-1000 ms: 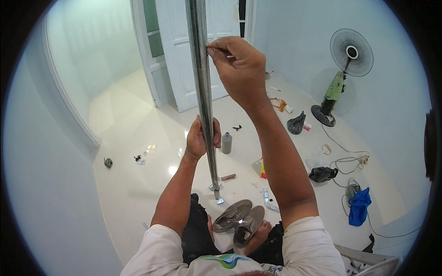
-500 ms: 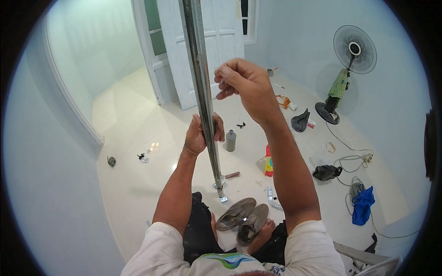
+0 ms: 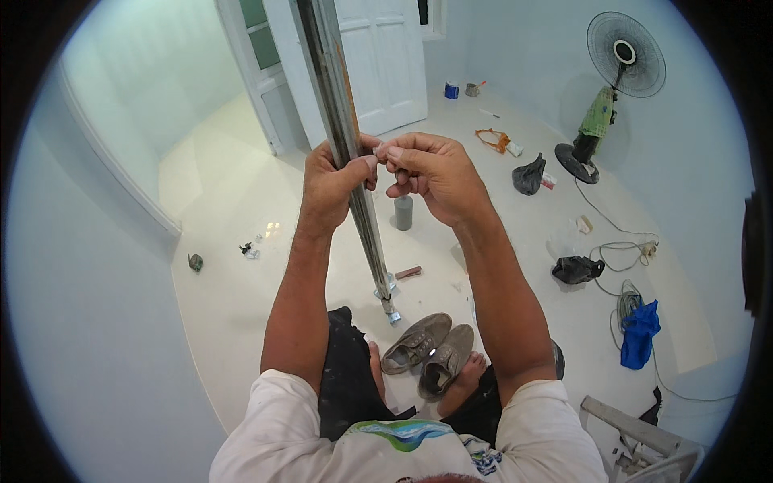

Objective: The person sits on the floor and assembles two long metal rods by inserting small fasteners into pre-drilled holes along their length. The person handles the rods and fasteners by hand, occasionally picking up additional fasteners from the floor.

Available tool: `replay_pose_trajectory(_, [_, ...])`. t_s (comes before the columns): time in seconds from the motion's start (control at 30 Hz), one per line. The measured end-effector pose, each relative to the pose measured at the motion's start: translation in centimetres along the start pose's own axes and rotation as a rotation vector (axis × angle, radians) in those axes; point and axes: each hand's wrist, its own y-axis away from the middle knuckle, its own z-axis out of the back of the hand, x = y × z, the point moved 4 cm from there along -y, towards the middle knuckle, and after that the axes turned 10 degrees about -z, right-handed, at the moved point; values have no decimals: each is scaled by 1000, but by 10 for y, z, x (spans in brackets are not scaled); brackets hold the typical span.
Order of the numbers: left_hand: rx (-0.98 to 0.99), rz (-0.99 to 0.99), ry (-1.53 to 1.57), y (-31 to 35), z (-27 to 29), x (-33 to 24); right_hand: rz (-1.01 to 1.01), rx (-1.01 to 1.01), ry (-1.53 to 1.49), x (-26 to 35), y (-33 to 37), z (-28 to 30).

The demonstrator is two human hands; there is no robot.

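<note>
A long shiny metal pole (image 3: 332, 88) rises from the floor in front of me, leaning a little to the left at its top. My left hand (image 3: 326, 193) is closed around it at mid-height, thumb in front and fingers behind. Just right of the pole, my right hand (image 3: 447, 173) is pinched, its fingertips meeting those of the left. Whatever lies in that pinch is too small to make out. Small metal plates (image 3: 394, 318) sit at the pole's foot. A grey bottle (image 3: 403, 214) stands on the floor behind my hands.
Brown shoes (image 3: 445, 361) lie between my feet. To the right are black plastic bags (image 3: 528, 175), a blue bag (image 3: 640, 334), a trailing cable (image 3: 624, 247) and a standing fan (image 3: 624, 53). A white door (image 3: 390, 68) stands behind the pole. A metal frame (image 3: 636, 427) is at lower right.
My left hand has slid up the pole. My right hand has come down to meet its fingertips beside the pole. The view has shifted slightly, tilting downward less onto the door.
</note>
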Motion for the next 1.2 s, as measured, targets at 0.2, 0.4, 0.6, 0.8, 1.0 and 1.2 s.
replay_pose_trajectory(0.2, [-64,13,-63,0,-6,-5,-17,-64,-21,-7,4,2])
replay_pose_trajectory(0.4, [-8,11,-75,-2,-6,-4,10,-85,145,-3,4,3])
replay_pose_trajectory(0.6, [-24,-6,-154,1,-8,-7,-20,-78,-17,-11,8,-2])
replay_pose_trajectory(0.8, [17,-5,-118,3,-7,-6,-38,-101,-284,-26,7,8])
replay_pose_trajectory(1.0, [51,-42,-115,5,-10,-9,91,-358,-233,-27,8,46])
replay_pose_trajectory(1.2, [-12,-23,-135,5,-10,-5,203,-283,-19,-18,22,-13])
